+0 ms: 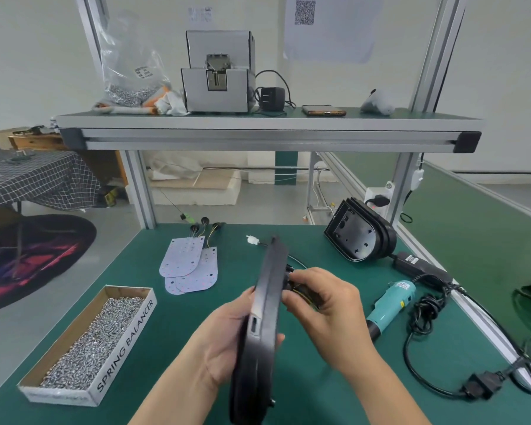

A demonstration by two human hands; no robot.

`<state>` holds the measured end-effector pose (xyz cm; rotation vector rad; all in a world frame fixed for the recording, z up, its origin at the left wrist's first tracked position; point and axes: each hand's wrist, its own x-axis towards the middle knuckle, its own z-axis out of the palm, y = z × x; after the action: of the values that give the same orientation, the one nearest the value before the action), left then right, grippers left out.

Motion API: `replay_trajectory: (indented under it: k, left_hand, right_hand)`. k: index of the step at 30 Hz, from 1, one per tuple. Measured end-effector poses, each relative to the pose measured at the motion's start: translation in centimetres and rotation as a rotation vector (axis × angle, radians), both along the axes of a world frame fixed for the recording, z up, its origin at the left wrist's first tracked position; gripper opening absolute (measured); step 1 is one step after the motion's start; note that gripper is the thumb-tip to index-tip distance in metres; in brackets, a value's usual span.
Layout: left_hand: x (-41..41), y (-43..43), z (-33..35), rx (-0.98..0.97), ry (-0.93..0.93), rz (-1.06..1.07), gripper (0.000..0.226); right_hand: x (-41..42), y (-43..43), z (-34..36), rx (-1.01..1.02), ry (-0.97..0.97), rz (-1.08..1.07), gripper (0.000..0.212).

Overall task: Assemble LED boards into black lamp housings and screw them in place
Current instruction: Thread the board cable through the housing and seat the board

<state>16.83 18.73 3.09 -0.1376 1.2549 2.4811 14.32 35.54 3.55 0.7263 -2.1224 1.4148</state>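
Nearest the camera, a black lamp housing (258,332) is held edge-on above the green table (166,332). Its long axis runs from the near bottom edge of the view up and away, with the far end tipped slightly to the right. It is gripped by the left hand (224,342), whose palm lies against the left face and whose fingertips are curled round the rim. At the housing's right face, a wire bundle (302,291) is pinched by the curled fingers of the right hand (328,305). The two hands are kept close together, parted only by the housing. To the left, a cardboard box (126,342) filled with silver screws is set on the table, and "SPRING BALANCER" is printed along its side. To the right, a teal electric screwdriver (393,302) is laid down with its black cord; its blue label cannot be read. Beyond the hands, a lead ending in a white connector (252,240) is seen by the housing's far end. Pale LED boards (187,265) are stacked flat to the left, rounded ends toward the viewer and wired ends away. Further right, a stack of black housings (359,234) is propped on edge, open faces turned left. On the upper shelf (258,122) are a grey screw feeder (218,84), a clear bag of screws (129,72) and a phone (323,110). A QR code sheet (305,12) is fixed to the wall behind.
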Motion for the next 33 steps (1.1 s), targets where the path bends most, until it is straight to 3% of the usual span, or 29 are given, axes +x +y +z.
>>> replay_trajectory:
  k: [3, 5, 7, 10, 12, 15, 18, 23, 33]
  left_hand:
    - [-0.9, -0.3, 0.9, -0.027, 0.118, 0.014, 0.029]
    - [-1.9, -1.2, 0.6, -0.118, 0.210, 0.062, 0.042]
    - [-2.4, -2.4, 0.4, -0.271, 0.327, 0.049, 0.044]
    - [-2.7, -3.5, 0.5, -0.557, 0.499, -0.013, 0.043]
    - [-2.6, -3.8, 0.5, -0.684, 0.564, -0.011, 0.046]
    - [-2.4, -3.9, 0.1, -0.696, 0.618, -0.014, 0.043]
    - [-2.1, -3.8, 0.0, -0.679, 0.667, 0.005, 0.039]
    - [-1.9, -3.5, 0.2, -0.657, 0.764, 0.032, 0.027]
    - [-1.6, -3.1, -0.2, -0.591, 0.720, 0.011, 0.033]
  right_hand:
    - [-0.5, 0.4, 0.0, -0.229, -0.410, 0.279, 0.049]
    - [-0.7, 0.9, 0.2, -0.316, -0.642, 0.435, 0.050]
    - [-0.8, 1.1, 0.4, -0.454, -0.820, 0.505, 0.045]
    - [-0.4, 1.4, 0.1, -0.628, -1.021, 0.558, 0.067]
    - [0.1, 1.7, -0.1, -0.564, -0.973, 0.551, 0.064]
    - [1.0, 1.3, 0.4, -0.236, -0.826, 0.443, 0.064]
    - [1.5, 0.3, 0.8, -0.054, -0.639, 0.232, 0.040]
    - [2.0, 0.1, 0.9, -0.093, -0.414, 0.254, 0.040]
    - [1.3, 1.1, 0.8, -0.066, -0.356, 0.359, 0.042]
